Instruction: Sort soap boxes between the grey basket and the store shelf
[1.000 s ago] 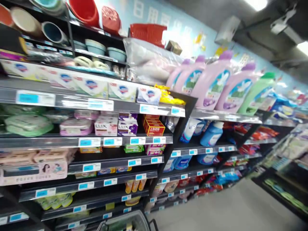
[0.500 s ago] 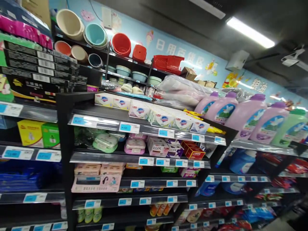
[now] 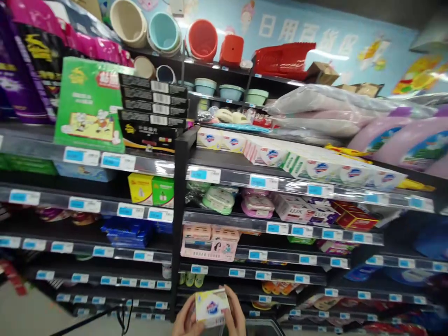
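Low in the middle of the head view, a white and yellow box of soap [image 3: 212, 308] is held between my two hands. My left hand [image 3: 187, 318] grips its left side, with the fingers curled round it. On the right side my right hand [image 3: 234, 313] closes on the box, its thumb lying over the front. A blue and red emblem faces me. Similar soap boxes [image 3: 318, 169] stand in a row on the top shelf [image 3: 224, 161] ahead, above and beyond my hands.
Below my hands shows the dark rim of a basket or cart [image 3: 266, 322]. Shelves with price tags hold pink packs [image 3: 210, 242], soap cases [image 3: 219, 199] and a green box [image 3: 89, 105]. Purple-capped jugs [image 3: 409, 140] stand at right. A thin black bar [image 3: 87, 319] crosses the lower left.
The view has turned left and downward, so the shelves sit further right. Both my hands and the soap box have come into sight at the bottom.
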Available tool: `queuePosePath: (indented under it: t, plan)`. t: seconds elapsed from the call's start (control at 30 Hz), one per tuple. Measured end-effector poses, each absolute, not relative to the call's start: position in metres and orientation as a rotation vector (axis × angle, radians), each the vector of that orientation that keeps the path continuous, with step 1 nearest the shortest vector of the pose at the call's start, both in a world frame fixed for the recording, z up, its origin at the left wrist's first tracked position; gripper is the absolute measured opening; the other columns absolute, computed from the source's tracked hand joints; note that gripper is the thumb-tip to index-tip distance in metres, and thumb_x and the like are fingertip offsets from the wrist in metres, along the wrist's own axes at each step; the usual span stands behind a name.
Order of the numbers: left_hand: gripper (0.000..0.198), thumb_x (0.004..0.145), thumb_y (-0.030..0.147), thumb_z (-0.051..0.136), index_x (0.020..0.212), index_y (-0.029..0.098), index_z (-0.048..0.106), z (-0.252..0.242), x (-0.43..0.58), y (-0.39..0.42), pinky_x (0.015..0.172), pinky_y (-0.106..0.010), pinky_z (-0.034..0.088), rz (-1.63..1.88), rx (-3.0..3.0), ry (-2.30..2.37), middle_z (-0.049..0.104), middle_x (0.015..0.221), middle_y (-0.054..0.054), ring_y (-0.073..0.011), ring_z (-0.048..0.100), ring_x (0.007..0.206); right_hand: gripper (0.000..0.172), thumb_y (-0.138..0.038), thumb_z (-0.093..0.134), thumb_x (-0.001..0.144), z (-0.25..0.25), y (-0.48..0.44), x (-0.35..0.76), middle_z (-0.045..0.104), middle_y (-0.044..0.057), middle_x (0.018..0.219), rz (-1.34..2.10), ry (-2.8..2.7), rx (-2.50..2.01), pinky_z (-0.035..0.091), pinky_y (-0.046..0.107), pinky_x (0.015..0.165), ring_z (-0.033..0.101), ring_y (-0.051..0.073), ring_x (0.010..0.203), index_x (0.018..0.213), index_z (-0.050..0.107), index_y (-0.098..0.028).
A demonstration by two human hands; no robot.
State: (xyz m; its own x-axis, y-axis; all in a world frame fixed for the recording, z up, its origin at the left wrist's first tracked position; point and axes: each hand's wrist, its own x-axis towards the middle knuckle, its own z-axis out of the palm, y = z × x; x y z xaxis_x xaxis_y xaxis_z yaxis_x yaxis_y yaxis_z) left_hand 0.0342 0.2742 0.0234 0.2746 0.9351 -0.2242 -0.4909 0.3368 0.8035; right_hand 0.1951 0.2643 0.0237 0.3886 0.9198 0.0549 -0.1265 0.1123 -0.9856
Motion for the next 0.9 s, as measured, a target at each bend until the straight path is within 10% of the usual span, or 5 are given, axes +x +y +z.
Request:
queuePosePath:
  t: [0.5, 0.63, 0.8, 0.9]
  plan:
    - [0.069, 0.076, 0.037, 0.085, 0.137, 0.027, 0.055, 0.087, 0.026, 0.275, 0.106, -0.044, 0.051, 0.997, 1.167, 0.636, 0.047, 0.149, -0.016, -0.0345, 0.049, 0.137, 0.055, -0.059, 0.076, 0.073, 0.099, 0.253, 0.239, 0.066, 0.012, 0.127, 1.237, -1.046, -1.222, 0.059, 0.042, 0.086, 0.066, 0.037, 0.113, 0.119, 0.069, -0.031]
    - [0.051, 0.094, 0.032, 0.064, 0.143, 0.036, 0.052, 0.124, 0.025, 0.286, 0.108, -0.041, 0.051, 0.847, 1.588, 0.667, 0.043, 0.155, -0.010, -0.0316, 0.043, 0.143, 0.035, -0.040, 0.082, 0.074, 0.181, 0.256, 0.288, 0.072, 0.009, 0.106, 1.252, -1.463, -1.415, 0.061, 0.036, 0.071, 0.071, 0.028, 0.089, 0.107, 0.072, -0.031]
    - [0.076, 0.097, 0.033, 0.059, 0.157, 0.048, 0.015, 0.162, 0.055, 0.292, 0.097, -0.044, 0.060, 1.252, 1.645, 0.622, 0.020, 0.167, -0.005, -0.0319, 0.052, 0.135, 0.037, -0.017, 0.081, 0.075, 0.350, 0.292, 0.326, 0.069, 0.007, 0.110, 0.493, -1.751, -1.055, 0.063, 0.029, 0.075, 0.070, 0.022, 0.097, 0.107, 0.066, -0.028]
    - [0.061, 0.099, 0.030, 0.054, 0.153, 0.047, 0.031, 0.179, 0.077, 0.287, 0.096, -0.047, 0.060, 1.351, 1.741, 0.533, 0.031, 0.163, -0.006, -0.0322, 0.056, 0.129, 0.036, -0.019, 0.084, 0.072, 0.457, 0.354, 0.312, 0.066, 0.004, 0.106, 0.294, -1.903, -0.895, 0.061, 0.026, 0.077, 0.069, 0.020, 0.099, 0.101, 0.063, -0.020]
